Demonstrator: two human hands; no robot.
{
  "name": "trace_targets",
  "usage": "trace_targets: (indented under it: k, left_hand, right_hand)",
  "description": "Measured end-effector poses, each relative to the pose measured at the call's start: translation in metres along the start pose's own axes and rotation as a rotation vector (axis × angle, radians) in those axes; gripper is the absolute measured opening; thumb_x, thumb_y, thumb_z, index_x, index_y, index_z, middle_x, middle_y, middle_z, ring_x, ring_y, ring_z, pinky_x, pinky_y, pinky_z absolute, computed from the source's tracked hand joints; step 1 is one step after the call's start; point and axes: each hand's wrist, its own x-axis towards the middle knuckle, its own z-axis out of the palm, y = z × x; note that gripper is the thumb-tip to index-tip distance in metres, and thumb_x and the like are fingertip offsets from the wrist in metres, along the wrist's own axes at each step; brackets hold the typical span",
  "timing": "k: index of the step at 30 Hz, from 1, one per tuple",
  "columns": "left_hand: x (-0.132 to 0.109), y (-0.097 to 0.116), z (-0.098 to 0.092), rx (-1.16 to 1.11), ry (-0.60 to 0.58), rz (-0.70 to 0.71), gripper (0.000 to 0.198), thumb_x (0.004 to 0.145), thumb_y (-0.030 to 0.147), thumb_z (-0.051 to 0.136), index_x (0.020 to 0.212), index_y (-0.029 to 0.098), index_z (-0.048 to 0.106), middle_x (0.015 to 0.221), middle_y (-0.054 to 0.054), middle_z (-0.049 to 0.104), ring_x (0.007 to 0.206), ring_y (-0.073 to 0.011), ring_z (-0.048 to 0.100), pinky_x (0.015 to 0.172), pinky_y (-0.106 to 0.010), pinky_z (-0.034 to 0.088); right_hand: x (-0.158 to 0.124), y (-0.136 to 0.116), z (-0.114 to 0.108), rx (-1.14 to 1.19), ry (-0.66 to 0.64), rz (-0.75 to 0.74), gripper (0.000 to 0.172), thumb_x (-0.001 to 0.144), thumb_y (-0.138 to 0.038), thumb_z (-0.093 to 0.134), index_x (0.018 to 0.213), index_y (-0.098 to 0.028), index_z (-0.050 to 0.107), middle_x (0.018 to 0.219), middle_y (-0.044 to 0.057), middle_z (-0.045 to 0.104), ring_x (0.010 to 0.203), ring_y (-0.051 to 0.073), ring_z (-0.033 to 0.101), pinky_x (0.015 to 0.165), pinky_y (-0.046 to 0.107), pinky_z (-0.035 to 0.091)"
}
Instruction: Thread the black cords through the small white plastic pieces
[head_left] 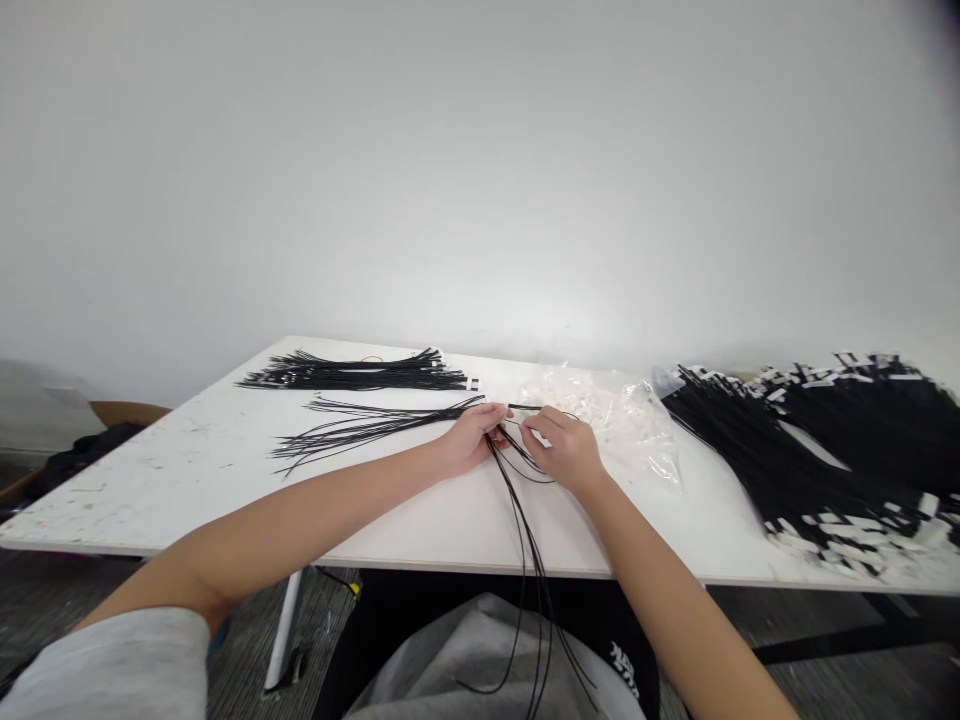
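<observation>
My left hand (471,437) grips a loose bunch of thin black wires (360,425) that fans out to the left across the white table (187,480). My right hand (564,446) pinches several black wires (529,560) right beside the left hand; these strands hang over the table's front edge toward my lap. Both hands meet near the middle of the table, just in front of a clear plastic bag of small white parts (615,415).
A tidy bundle of black wires (360,372) lies at the back left. A large heap of black wires with white tags (832,450) covers the right end. A brown box (112,415) stands on the floor at the left.
</observation>
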Motion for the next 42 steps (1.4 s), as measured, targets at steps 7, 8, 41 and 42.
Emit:
trace_targets:
  k: [7,8,41,42]
  left_hand:
    - [0.0002,-0.0015,-0.0002,0.011,-0.03,0.0,0.018,0.067,0.028,0.069,0.073,0.013,0.062,0.056,0.001,0.048,0.047,-0.0061,0.043,0.051,-0.022,0.041]
    - [-0.0002,-0.0015,0.0,0.01,-0.035,-0.001,0.018,0.066,0.027,0.07,0.073,0.013,0.062,0.058,0.001,0.049,0.047,-0.0059,0.043,0.051,-0.022,0.041]
    - [0.0014,-0.0023,0.0004,-0.076,-0.015,0.01,0.012,0.067,0.019,0.067,0.068,0.011,0.059,0.056,0.001,0.049,0.048,-0.0065,0.045,0.051,-0.02,0.04]
    - [0.0012,-0.0021,0.0007,-0.079,-0.013,0.016,0.011,0.067,0.019,0.067,0.067,0.011,0.059,0.056,0.001,0.049,0.049,-0.0065,0.045,0.05,-0.02,0.039]
  right_hand:
    - [-0.0021,0.0009,0.0043,-0.063,-0.015,-0.04,0.019,0.086,-0.025,0.048,0.077,-0.022,0.065,0.065,-0.001,0.059,0.058,0.007,0.051,0.053,0.021,0.029]
    - [-0.0026,0.001,0.0051,-0.068,-0.021,-0.051,0.02,0.086,-0.026,0.047,0.078,-0.022,0.065,0.065,-0.001,0.059,0.059,0.007,0.052,0.054,0.022,0.029]
    - [0.0016,-0.0068,0.004,0.021,-0.056,-0.207,0.013,0.083,-0.018,0.05,0.085,-0.023,0.062,0.081,0.003,0.06,0.08,0.014,0.05,0.076,0.03,0.033]
    - [0.0016,-0.0077,0.0038,0.034,-0.097,-0.244,0.013,0.083,-0.019,0.05,0.083,-0.024,0.062,0.081,0.002,0.06,0.079,0.013,0.05,0.076,0.031,0.032]
